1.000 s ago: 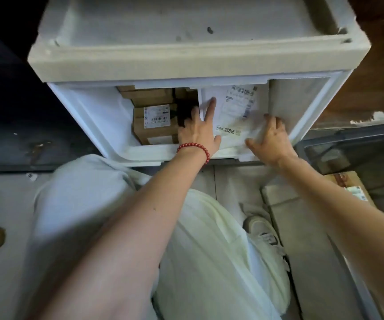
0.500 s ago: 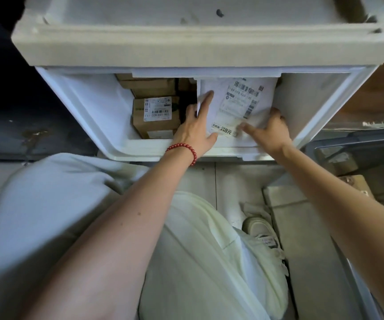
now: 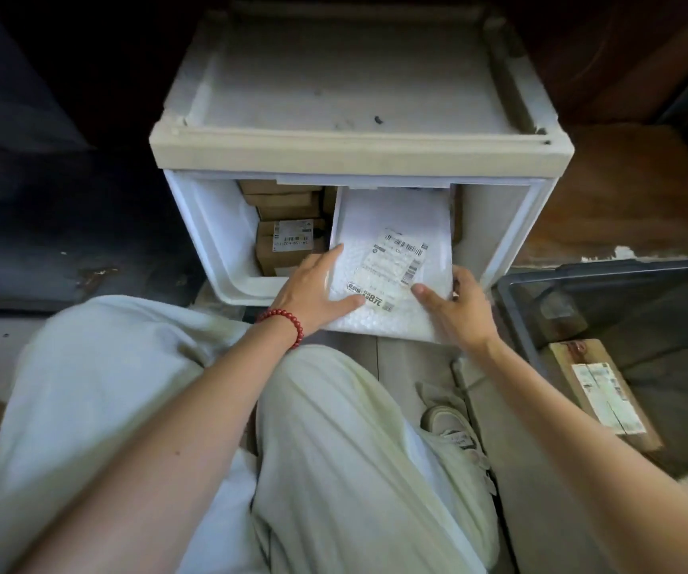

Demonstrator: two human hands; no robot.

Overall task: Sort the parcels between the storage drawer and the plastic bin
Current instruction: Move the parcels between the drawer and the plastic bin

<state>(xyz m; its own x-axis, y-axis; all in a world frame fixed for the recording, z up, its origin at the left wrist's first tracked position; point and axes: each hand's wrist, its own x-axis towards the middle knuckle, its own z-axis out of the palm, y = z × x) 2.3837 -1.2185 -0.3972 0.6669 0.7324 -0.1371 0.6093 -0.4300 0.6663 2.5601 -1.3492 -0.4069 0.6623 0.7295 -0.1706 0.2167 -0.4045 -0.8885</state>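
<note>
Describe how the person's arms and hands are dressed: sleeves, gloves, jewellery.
No sleeves show on either arm, as far up as the view reaches. Neither the left hand nor the right hand wears a glove. A bracelet of round red beads circles the left wrist. The right wrist carries nothing, and no rings show on either hand.

The white mailer (image 3: 392,225) has slid out past the drawer's (image 3: 243,294) front edge, with the left hand (image 3: 313,290) and right hand (image 3: 460,310) drawn back alongside.
</note>
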